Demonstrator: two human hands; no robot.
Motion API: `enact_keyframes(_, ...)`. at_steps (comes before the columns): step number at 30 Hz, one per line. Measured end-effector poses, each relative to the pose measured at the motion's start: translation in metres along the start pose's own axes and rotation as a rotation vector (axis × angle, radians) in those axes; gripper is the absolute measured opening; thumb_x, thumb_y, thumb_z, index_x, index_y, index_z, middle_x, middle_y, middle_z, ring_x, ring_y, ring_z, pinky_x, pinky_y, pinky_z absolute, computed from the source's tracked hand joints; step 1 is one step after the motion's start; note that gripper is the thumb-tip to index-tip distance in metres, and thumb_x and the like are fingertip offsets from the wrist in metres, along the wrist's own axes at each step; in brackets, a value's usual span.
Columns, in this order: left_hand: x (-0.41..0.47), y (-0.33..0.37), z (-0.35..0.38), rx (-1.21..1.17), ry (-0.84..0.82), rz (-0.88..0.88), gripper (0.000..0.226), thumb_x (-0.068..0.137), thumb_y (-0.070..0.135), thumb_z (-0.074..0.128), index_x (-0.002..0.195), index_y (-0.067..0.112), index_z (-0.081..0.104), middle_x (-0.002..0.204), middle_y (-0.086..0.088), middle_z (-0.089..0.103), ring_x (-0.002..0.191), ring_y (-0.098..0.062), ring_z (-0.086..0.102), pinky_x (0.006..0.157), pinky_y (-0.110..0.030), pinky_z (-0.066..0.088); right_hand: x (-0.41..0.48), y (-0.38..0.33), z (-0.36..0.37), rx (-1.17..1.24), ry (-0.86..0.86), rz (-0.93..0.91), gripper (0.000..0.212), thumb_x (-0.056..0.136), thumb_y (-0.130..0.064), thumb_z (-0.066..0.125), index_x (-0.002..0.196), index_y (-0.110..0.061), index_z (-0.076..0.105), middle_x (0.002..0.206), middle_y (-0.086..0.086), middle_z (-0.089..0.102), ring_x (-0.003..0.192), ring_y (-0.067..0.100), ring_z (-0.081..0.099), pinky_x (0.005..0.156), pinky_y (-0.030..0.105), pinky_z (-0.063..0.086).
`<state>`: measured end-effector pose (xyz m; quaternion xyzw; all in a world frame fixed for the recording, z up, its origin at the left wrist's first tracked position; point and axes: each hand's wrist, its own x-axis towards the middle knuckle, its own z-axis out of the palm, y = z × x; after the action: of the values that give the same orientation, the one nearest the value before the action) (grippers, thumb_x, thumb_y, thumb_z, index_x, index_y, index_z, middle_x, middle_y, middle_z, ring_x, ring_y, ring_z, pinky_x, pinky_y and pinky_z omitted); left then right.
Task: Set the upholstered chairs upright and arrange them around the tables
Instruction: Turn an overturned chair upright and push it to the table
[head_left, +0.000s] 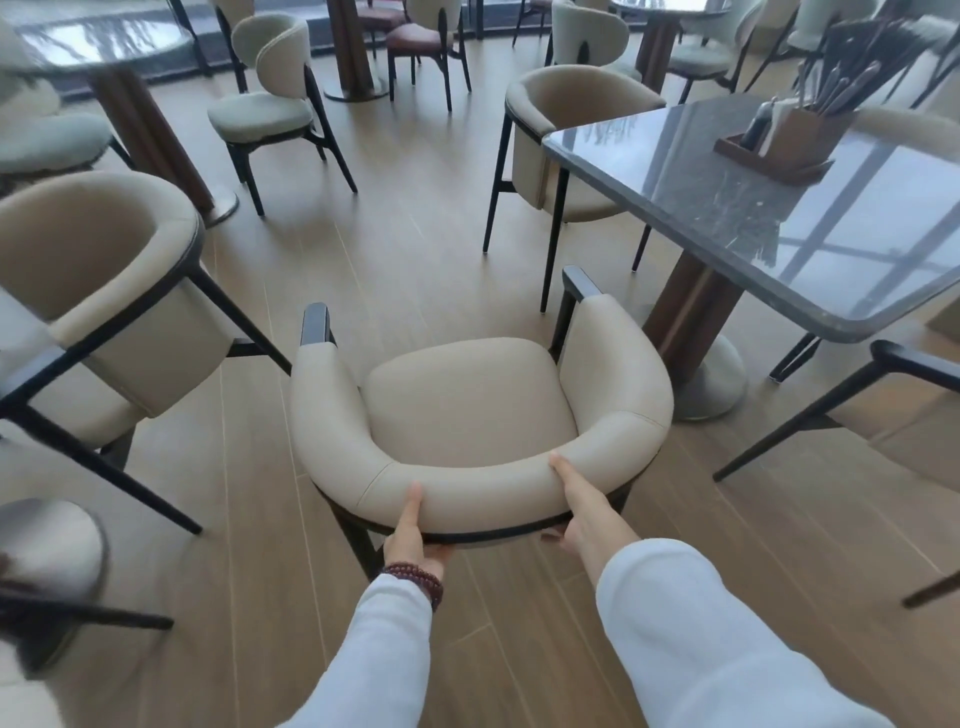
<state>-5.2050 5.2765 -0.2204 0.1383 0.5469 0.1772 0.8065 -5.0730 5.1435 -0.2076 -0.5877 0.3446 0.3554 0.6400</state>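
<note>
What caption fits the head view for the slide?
Left hand and right hand grip the curved back of an upright cream chair near a dark table.

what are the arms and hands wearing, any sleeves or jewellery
Both arms are in loose, long, pale white sleeves, the left sleeve and the right sleeve, which reach the wrists. The left hand has a dark red bead bracelet wound several times round its wrist. The right hand wears nothing. No gloves or rings show.

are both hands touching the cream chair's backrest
Touching. The head view shows the left hand and right hand gripping the cream chair by its backrest, thumbs on top.
</note>
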Motion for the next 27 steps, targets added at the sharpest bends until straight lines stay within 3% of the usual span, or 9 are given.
enact_keyframes(5, -0.001, 0.005, 0.01, 0.02, 0.036, -0.005, 0.084, 0.07, 0.033, 0.081, 0.138, 0.012, 0.037, 0.126, -0.01, 0.052, 0.104, -0.03, 0.054, 0.094, -0.049, 0.049, -0.004, -0.008, -0.001, 0.182, -0.004, 0.05, 0.078, 0.074, -0.04, 0.079, 0.137, -0.02, 0.036, 0.108, 0.009, 0.055, 0.101, 0.036, 0.054, 0.088, 0.06, 0.05)
enact_keyframes(11, 0.001, 0.048, 0.058, 0.106, 0.076, -0.001, 0.09, 0.069, 0.04, 0.082, 0.141, 0.018, 0.033, 0.126, -0.009, 0.048, 0.107, -0.032, 0.05, 0.097, -0.055, 0.047, -0.014, -0.055, 0.038, 0.197, -0.022, 0.042, 0.081, 0.079, -0.038, 0.076, 0.143, -0.017, 0.032, 0.134, 0.013, 0.05, 0.123, 0.039, 0.047, 0.102, 0.063, 0.038)
enact_keyframes(17, 0.003, 0.112, 0.132, 0.118, 0.091, -0.027, 0.093, 0.072, 0.039, 0.08, 0.145, 0.024, 0.026, 0.145, -0.007, 0.039, 0.128, -0.034, 0.044, 0.103, -0.054, 0.041, -0.023, -0.125, 0.09, 0.197, -0.042, 0.02, 0.079, 0.08, -0.032, 0.077, 0.142, -0.02, 0.03, 0.134, 0.01, 0.049, 0.124, 0.037, 0.047, 0.104, 0.061, 0.037)
enact_keyframes(27, 0.033, 0.199, 0.227, 0.191, 0.077, -0.098, 0.077, 0.082, 0.034, 0.071, 0.144, 0.02, 0.027, 0.146, -0.005, 0.039, 0.132, -0.03, 0.039, 0.106, -0.052, 0.036, -0.014, -0.218, 0.17, 0.177, -0.04, -0.085, 0.081, 0.073, -0.023, 0.083, 0.139, -0.011, 0.037, 0.133, 0.009, 0.053, 0.12, 0.033, 0.051, 0.103, 0.05, 0.043)
